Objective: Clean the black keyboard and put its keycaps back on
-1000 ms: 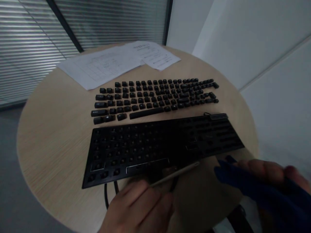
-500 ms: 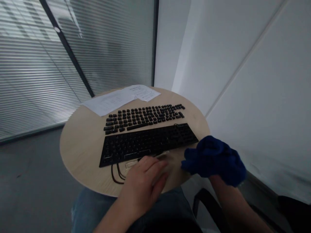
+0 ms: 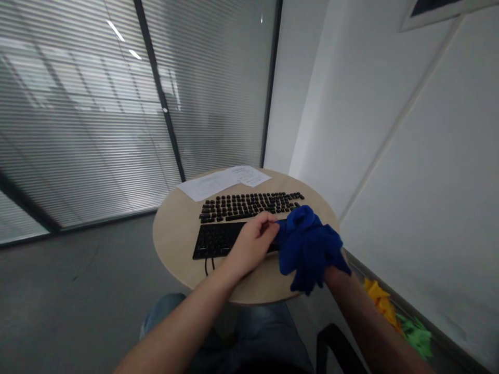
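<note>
My left hand (image 3: pixel 257 239) is above the keyboard base, fingers curled together and pinching the left edge of a bunched blue cloth (image 3: pixel 307 246). The cloth drapes over my right hand and hides its fingers; only the wrist shows below, and the cloth is carried on that hand. Beneath both hands lies a black keyboard base (image 3: pixel 218 240) with its keys off, its right part covered from view. Behind it, loose black keycaps (image 3: pixel 249 203) are laid out in rows in keyboard order, with a long space bar (image 3: pixel 238 217) along the front.
White printed papers (image 3: pixel 210 184) lie at the back of the round wooden table (image 3: pixel 173 236). A black cable (image 3: pixel 206 266) comes off the keyboard's front. On the floor at right are a yellow cloth (image 3: pixel 380 301) and a green cloth (image 3: pixel 416 335). A black chair armrest (image 3: pixel 337 345) stands below.
My left hand has left the table's front and moved up and right to the blue cloth. The cloth, on my right hand, has come left over the keyboard's right end. The view has shifted.
</note>
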Motion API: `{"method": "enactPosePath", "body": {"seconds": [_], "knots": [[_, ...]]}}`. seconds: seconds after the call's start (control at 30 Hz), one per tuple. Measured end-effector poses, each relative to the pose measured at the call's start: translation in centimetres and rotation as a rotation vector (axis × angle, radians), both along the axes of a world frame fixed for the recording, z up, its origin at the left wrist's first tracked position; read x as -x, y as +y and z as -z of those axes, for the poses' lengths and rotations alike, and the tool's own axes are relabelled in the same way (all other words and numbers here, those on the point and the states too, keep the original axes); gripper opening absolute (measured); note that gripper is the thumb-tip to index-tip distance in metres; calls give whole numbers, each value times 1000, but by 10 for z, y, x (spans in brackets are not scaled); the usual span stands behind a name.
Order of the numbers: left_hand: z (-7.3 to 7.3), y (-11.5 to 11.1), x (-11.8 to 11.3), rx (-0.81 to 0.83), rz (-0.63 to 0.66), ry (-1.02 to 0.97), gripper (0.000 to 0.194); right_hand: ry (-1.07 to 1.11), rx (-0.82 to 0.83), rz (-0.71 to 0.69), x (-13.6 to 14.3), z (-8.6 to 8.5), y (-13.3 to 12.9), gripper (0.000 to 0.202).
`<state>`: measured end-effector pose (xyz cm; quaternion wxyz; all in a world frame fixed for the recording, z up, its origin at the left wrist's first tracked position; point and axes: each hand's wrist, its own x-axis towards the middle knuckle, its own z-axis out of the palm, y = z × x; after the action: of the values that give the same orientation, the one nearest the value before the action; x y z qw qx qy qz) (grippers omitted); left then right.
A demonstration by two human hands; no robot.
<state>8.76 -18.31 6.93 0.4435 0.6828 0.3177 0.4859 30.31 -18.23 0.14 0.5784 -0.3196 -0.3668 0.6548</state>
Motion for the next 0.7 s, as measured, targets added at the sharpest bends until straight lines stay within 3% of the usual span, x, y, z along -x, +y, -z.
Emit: {"method": "enactPosePath", "body": {"seconds": [0.1,0.2,0.43,0.53,0.7], "knots": [[-24,11,-6,-13,34,-31,13,47,55,-55,-8,-15,-4,37],[-56,13,-17,-119,37,65,11,-1,54,-85,-16,-38,-10,53],[-132,-12,-44,-520,151,477,17,-345,-457,82,-35,-91,-30,79],[-149,-19,-54,-637,131,603,20,-447,-563,31,-29,-109,-41,73],[-161,-20,-59,-703,55,674,17,-483,-471,19,0,-127,-47,45]]}}
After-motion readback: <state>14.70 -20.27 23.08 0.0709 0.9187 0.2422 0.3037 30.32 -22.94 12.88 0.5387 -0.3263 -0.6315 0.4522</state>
